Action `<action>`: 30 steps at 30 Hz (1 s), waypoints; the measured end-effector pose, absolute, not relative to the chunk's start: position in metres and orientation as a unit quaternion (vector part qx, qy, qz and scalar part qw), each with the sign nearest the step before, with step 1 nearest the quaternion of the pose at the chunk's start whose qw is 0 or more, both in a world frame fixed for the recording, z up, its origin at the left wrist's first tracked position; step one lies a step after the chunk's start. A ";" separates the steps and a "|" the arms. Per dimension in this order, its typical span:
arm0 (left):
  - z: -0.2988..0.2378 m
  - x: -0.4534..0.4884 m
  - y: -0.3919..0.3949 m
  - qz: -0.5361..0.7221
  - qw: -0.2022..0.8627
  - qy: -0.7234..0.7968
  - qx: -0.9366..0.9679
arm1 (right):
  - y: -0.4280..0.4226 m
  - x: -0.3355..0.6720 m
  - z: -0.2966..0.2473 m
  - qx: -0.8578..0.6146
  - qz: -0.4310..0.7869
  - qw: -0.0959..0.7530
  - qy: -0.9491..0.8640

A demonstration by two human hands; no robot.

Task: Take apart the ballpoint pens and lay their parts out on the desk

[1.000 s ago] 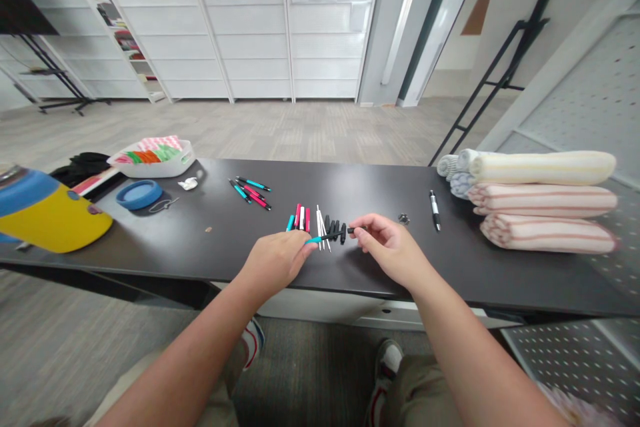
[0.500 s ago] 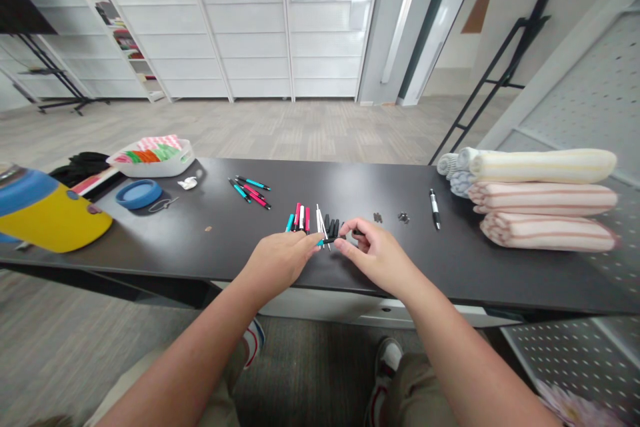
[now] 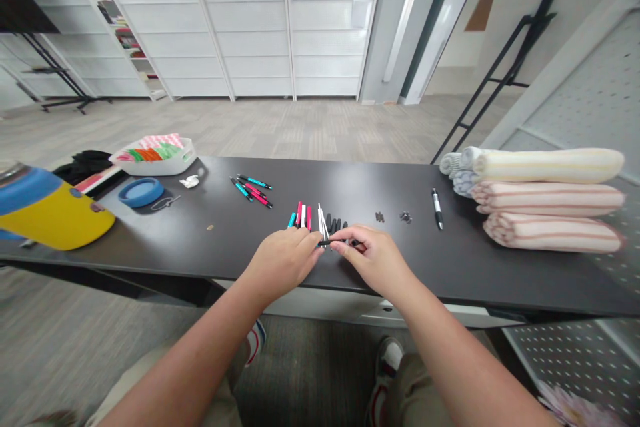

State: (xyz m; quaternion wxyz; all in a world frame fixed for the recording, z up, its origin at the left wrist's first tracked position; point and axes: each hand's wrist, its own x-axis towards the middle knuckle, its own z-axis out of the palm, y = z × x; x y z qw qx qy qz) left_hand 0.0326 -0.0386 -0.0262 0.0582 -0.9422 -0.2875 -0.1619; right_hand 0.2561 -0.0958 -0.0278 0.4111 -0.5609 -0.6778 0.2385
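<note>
My left hand (image 3: 285, 260) is closed around one end of a pen (image 3: 325, 242), and its palm hides most of the barrel. The fingers of my right hand (image 3: 373, 253) pinch the pen's black other end. Just beyond my hands lie teal, pink and white pen barrels (image 3: 303, 215), thin white refills (image 3: 321, 220) and black grip pieces (image 3: 337, 223). Small springs (image 3: 380, 217) and little metal parts (image 3: 405, 217) sit in two small piles to the right. A white and black pen (image 3: 437, 209) lies farther right.
Several teal and pink pens (image 3: 254, 192) lie at the back left of the dark table (image 3: 320, 180). Farther left are a blue lid (image 3: 141, 193), a white basket (image 3: 183, 161) and a yellow and blue container (image 3: 55, 213). Rolled towels (image 3: 550, 199) are stacked at the right.
My right fingers have come closer to my left hand along the pen, and its teal part no longer shows between them. The view has shifted slightly.
</note>
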 end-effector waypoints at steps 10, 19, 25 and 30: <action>-0.026 0.029 -0.034 -0.117 0.017 -0.318 -0.941 | -0.099 0.277 -0.014 -0.568 0.202 0.402 -0.690; -0.022 0.030 -0.035 -0.115 0.003 -0.313 -0.943 | -0.097 0.316 -0.014 -0.635 0.208 0.336 -0.664; -0.021 0.029 -0.033 -0.114 0.001 -0.313 -0.943 | -0.098 0.330 -0.016 -0.642 0.257 0.344 -0.635; -0.022 0.028 -0.034 -0.139 0.005 -0.319 -0.937 | -0.098 0.343 -0.016 -0.658 0.247 0.358 -0.615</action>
